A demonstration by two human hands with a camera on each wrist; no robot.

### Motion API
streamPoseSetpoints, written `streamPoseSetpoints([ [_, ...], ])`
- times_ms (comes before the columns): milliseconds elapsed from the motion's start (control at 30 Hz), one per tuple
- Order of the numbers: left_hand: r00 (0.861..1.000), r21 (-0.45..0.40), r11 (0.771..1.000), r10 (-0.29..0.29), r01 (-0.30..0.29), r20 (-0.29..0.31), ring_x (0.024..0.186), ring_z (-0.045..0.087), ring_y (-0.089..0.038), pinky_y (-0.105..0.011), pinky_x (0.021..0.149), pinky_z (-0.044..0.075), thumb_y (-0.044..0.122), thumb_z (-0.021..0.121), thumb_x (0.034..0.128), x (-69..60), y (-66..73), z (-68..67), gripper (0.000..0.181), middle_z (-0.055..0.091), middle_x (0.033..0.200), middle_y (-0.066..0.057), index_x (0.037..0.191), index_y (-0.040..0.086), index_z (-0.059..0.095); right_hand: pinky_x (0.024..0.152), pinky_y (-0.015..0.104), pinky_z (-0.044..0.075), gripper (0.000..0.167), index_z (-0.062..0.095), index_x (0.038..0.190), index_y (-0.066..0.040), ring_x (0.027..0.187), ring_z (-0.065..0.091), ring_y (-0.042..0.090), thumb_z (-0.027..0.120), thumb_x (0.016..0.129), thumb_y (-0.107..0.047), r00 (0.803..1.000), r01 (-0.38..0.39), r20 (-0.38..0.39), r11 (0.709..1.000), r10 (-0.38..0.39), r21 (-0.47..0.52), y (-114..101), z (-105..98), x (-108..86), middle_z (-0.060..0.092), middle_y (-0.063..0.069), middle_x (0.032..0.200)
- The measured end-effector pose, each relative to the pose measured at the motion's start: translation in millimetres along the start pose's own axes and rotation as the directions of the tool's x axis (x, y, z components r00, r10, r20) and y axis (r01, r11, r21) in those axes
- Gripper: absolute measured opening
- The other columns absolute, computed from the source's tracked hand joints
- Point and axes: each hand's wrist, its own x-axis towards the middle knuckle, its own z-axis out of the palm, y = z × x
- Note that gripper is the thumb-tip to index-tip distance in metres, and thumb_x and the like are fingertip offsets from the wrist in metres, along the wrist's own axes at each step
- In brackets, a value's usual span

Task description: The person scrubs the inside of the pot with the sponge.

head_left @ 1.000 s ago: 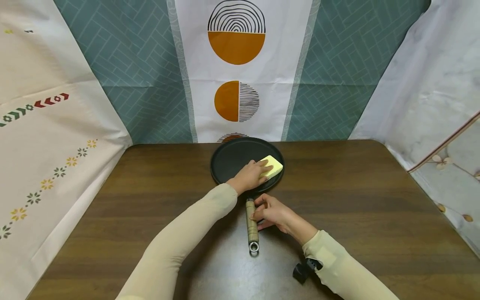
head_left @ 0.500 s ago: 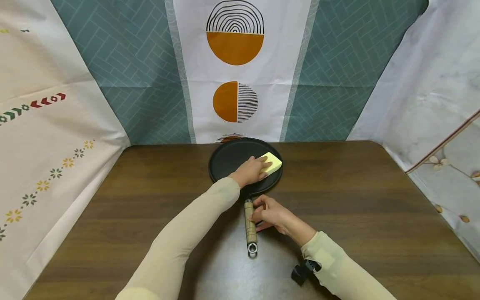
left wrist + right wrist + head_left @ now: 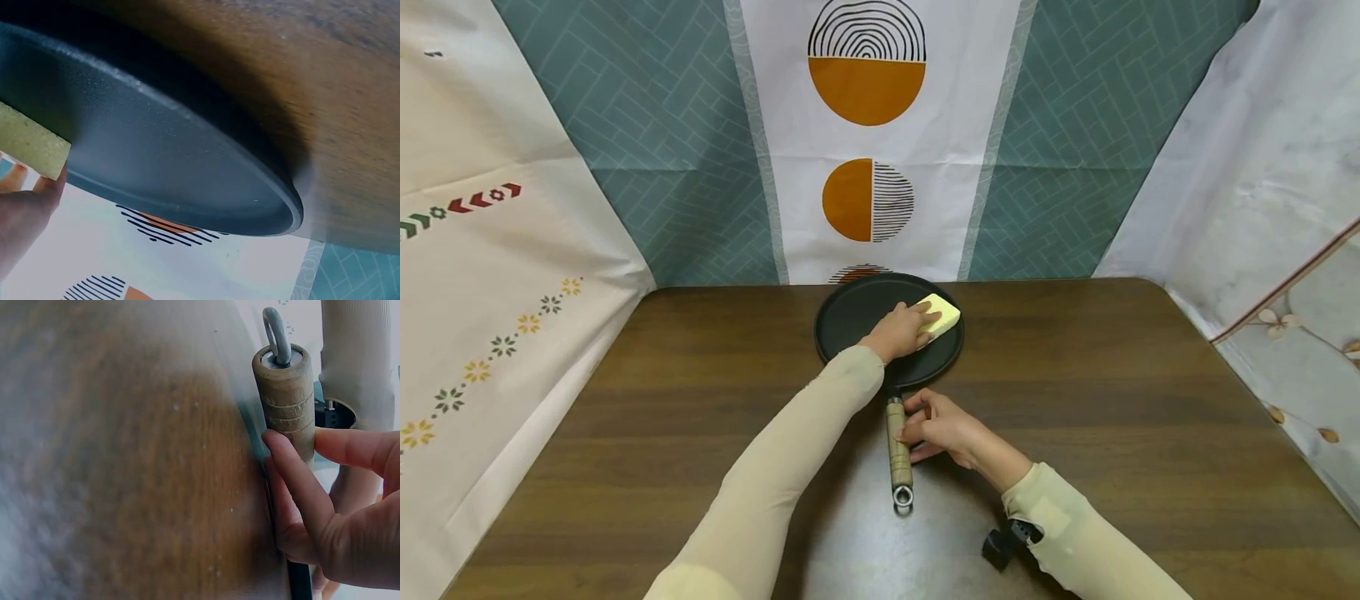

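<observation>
A flat black frying pan [image 3: 853, 312] lies on the table, its wooden handle [image 3: 898, 454] pointing toward me and ending in a metal ring. My left hand [image 3: 898, 333] reaches over the pan and holds a yellow sponge [image 3: 946, 314] on the right part of its surface. In the left wrist view the sponge [image 3: 31, 142] appears at the left edge, with fingertips along its side. My right hand [image 3: 951, 435] holds the handle from the right. The right wrist view shows the thumb and fingers on either side of the handle [image 3: 284, 394].
The brown wooden table [image 3: 1075, 375] extends to both sides of the pan. Behind it hangs a teal cloth [image 3: 692, 225] with a white printed panel. Pale cloths hang at left and right. A black wrist camera [image 3: 1000, 546] sits at the right sleeve.
My left hand has slid the sponge a little farther from me across the pan, toward its far right rim. The right hand stays at the handle. The head view has shifted slightly.
</observation>
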Motion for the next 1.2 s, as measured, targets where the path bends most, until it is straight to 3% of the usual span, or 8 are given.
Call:
streamPoseSetpoints([
  [367,0.996,0.035,0.996,-0.088,0.087,0.013,0.119,0.045,-0.029,-0.042,0.097,0.042,0.033,0.052,0.1,10.8,-3.2,-1.2,0.051,0.029,0.156,-0.002,0.149,0.026,0.038,0.066,0.038,0.057,0.044,0.04,0.122,0.009,0.077,0.059,0.021,0.062,0.084,0.004,1.0,-0.006,-0.011,1.0,0.006,0.016,0.4,0.6,0.6,0.056,0.016,0.095],
  [633,0.987,0.006,0.987,-0.158,0.158,-0.001,0.122,0.042,-0.03,-0.043,0.098,0.041,0.031,0.05,0.1008,19.0,-8.4,-3.0,0.05,0.028,0.157,-0.001,0.149,0.026,0.038,0.066,0.038,0.057,0.044,0.04,0.122,0.01,0.077,0.059,0.021,0.062,0.084,0.004,1.0,-0.004,-0.015,1.0,0.004,0.018,0.6,0.5,0.7,0.056,0.017,0.095],
  [900,0.969,0.037,0.969,-0.244,0.245,-0.031,0.124,0.041,-0.033,-0.045,0.098,0.041,0.031,0.047,0.1021,25.1,-19.0,-1.6,0.049,0.028,0.157,-0.004,0.15,0.025,0.036,0.065,0.037,0.057,0.045,0.04,0.123,0.01,0.076,0.061,0.02,0.063,0.085,0.004,1.0,-0.002,-0.023,1.0,0.002,0.017,0.8,2.1,1.4,0.056,0.017,0.096],
  [1200,0.965,0.056,0.964,-0.261,0.261,-0.02,0.128,0.038,-0.038,-0.047,0.101,0.038,0.03,0.043,0.1037,24.2,-27.5,-7.0,0.049,0.027,0.157,-0.009,0.151,0.019,0.034,0.064,0.036,0.057,0.044,0.04,0.122,0.011,0.075,0.061,0.02,0.062,0.084,0.006,1.0,0.001,-0.025,1.0,0.0,0.023,-0.3,3.2,0.9,0.056,0.016,0.094],
])
